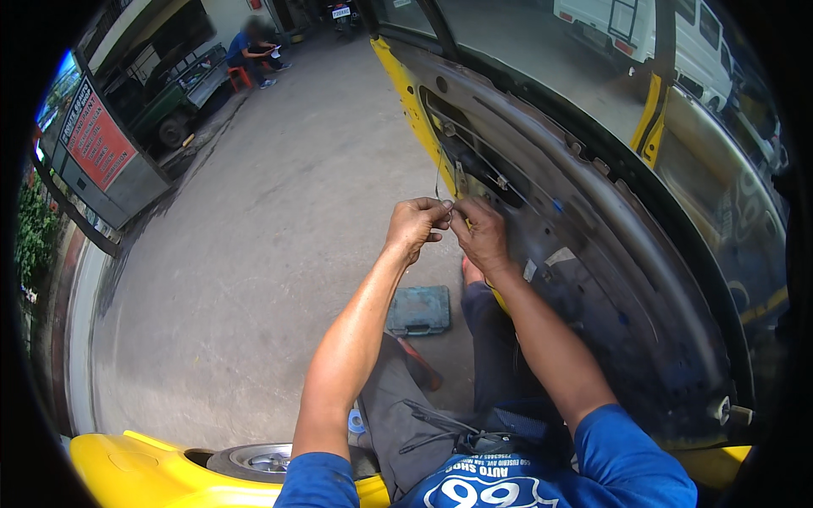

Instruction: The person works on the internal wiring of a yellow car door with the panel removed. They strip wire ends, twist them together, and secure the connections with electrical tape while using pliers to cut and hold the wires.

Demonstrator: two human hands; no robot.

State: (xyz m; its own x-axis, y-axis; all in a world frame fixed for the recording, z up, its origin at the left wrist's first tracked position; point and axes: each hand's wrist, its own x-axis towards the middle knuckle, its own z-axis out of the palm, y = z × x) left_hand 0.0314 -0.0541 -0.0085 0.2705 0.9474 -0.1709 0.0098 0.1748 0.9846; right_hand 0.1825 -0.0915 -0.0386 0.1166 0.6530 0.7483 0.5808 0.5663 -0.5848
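My left hand (414, 227) and my right hand (481, 234) meet fingertip to fingertip beside the edge of a yellow car door (542, 186). Both pinch a thin wire (438, 179), which runs upward from my fingers along the door's edge; its far end is hard to make out. The door stands open with its inner side bare, showing dark metal, holes and thin rods. A large opening (504, 182) in that metal lies just beyond my right hand. What sits right between my fingertips is mostly hidden.
A teal tool case (419, 311) lies on the concrete floor (254, 279) below my hands, close to a red-handled tool (420, 364). Yellow bodywork (144, 470) and a wheel (262, 458) are at lower left. Far off, a person (247, 52) sits near a green vehicle (182, 97).
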